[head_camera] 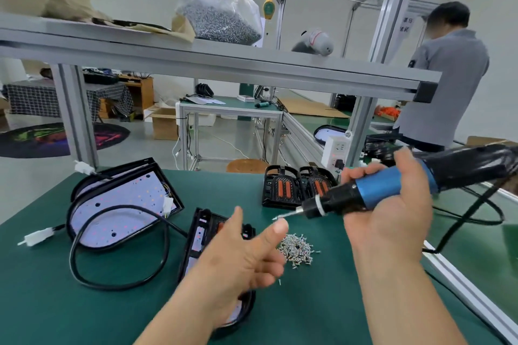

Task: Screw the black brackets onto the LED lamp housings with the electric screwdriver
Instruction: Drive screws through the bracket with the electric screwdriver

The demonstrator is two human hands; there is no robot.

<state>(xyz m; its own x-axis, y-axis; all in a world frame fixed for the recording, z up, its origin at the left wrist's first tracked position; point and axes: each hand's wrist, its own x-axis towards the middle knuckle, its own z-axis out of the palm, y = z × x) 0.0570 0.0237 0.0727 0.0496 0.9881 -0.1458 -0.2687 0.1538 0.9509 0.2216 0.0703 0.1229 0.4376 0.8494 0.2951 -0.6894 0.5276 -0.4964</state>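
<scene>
Right hand: wrapped around the blue barrel of the electric screwdriver, held in the air above the right side of the table, well off the surface
Electric screwdriver: nearly level, bit pointing left, with the bit tip just beside the left thumb tip; its black cord loops down by the right table edge
Left hand: raised over the near middle of the table, index finger and thumb stretched out, other fingers loosely curled, nothing seen in its grasp
LED lamp housing: black, lying on the green table mat directly under the left hand, which hides much of it
Screw pile: small silver screws heaped on the mat just right of that housing, below the screwdriver bit; one stray screw lies near the curled fingers
Black brackets: two side by side with orange inserts, at the far middle of the table, the right one partly hidden behind the screwdriver's nose
Left lamp housings: two more, overlapping at the far left, white LED boards facing up
Black cable: a wide loop on the mat between the left housings and the one under the hand
White connector: at the left table edge, beside the left housings
Aluminium shelf: spans above the far table edge, carrying a clear bag of screws and crumpled brown paper
Person in a grey shirt: standing far right, back turned
White power strip: fixed by the frame post at the far right
</scene>
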